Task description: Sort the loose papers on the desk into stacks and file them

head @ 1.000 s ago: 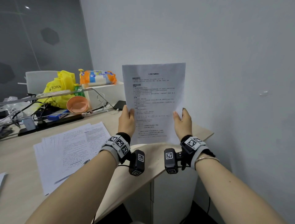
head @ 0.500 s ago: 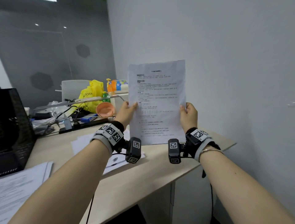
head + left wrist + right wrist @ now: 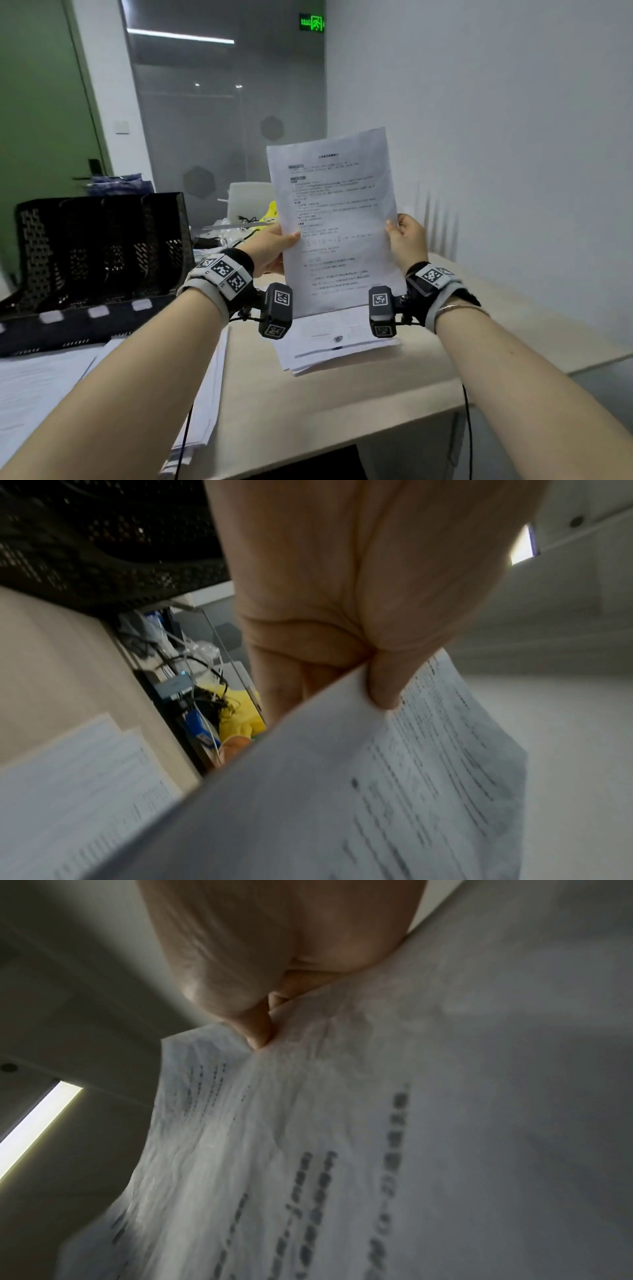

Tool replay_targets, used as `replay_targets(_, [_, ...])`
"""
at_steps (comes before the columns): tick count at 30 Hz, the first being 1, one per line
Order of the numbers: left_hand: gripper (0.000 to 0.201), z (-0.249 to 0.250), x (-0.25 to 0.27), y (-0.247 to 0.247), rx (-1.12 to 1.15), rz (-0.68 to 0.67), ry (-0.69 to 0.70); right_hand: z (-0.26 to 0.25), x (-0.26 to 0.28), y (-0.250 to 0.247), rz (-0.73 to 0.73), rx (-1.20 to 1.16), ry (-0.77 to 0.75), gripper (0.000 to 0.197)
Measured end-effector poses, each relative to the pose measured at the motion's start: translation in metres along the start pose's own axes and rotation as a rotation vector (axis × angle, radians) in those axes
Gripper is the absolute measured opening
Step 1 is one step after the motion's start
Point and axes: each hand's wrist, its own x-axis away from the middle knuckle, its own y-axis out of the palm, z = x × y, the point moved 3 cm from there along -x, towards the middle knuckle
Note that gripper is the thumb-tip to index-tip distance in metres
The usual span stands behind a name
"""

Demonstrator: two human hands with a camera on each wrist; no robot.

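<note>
I hold a printed sheet of paper upright above the desk, slightly tilted. My left hand pinches its left edge, thumb on the printed face, and my right hand pinches its right edge. In the left wrist view the left hand grips the sheet with the thumb on top. In the right wrist view the right hand pinches the paper at its edge. A small stack of papers lies on the desk below the sheet. A thicker stack lies at the lower left.
A black mesh file tray stands on the desk at the left. Behind it are cables, a yellow bag and a white chair back. A grey wall runs along the right. A green door is at the far left.
The view has swung left: the black file tray and the left paper stack have come into sight. The sheet stays upright in both hands, now tilted a little.
</note>
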Motion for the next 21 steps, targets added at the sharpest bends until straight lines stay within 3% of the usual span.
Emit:
replay_targets(4, [0.029, 0.0, 0.018, -0.04, -0.085, 0.136, 0.053, -0.02, 0.006, 0.049, -0.073, -0.022, -0.034, 0.021])
replay_targets(12, [0.031, -0.009, 0.054, -0.121, -0.149, 0.35, 0.093, -0.062, 0.013, 0.146, -0.252, -0.027, -0.038, 0.023])
replay_targets(21, [0.025, -0.029, 0.088, -0.191, -0.088, 0.434, 0.05, -0.096, 0.041, 0.232, -0.399, -0.03, -0.094, 0.033])
